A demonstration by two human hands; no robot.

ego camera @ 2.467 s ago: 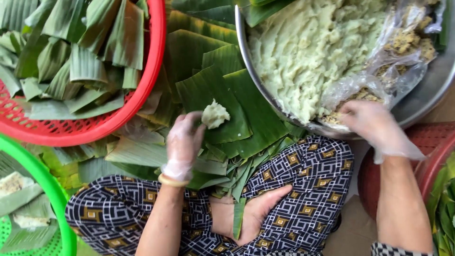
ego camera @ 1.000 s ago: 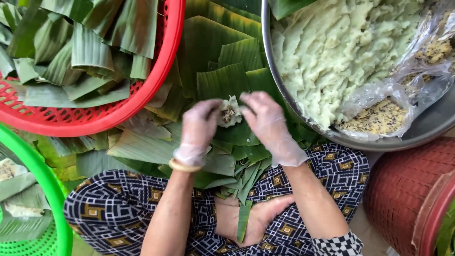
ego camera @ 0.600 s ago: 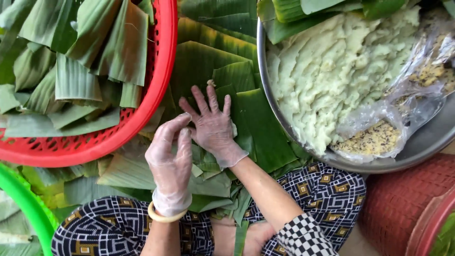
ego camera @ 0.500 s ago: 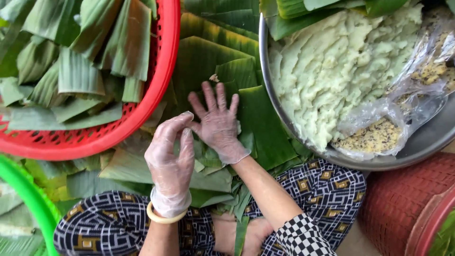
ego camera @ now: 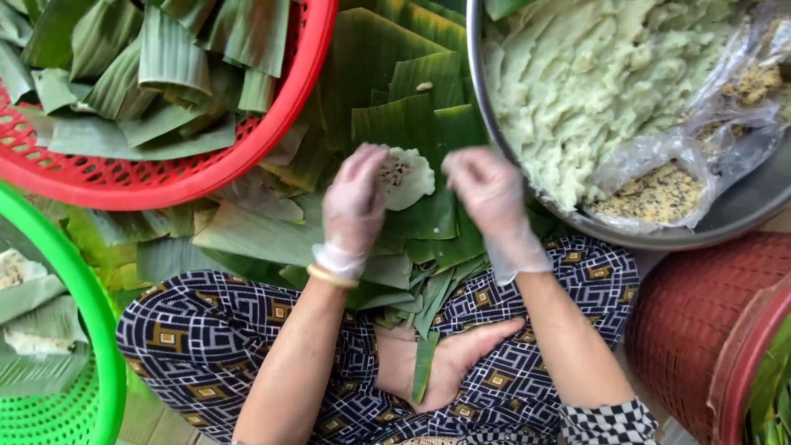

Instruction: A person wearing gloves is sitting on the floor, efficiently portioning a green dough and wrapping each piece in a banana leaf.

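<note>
Flattened pale-green dough disc (ego camera: 405, 177) w/ dark filling at centre lies on stacked green banana leaves (ego camera: 412, 132), not yet closed or wrapped. Gloved left hand (ego camera: 354, 206) pinches its edge; gloved right hand (ego camera: 488, 191) hovers beside, loosely curled (holding nothing visible).

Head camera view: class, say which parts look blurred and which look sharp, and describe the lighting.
Head view: right hand smeared by motion blur, left hand slightly soft; banana leaves and red basket crisp; light soft and even, no hard shadows; faint sheen on the plastic bag.
</note>
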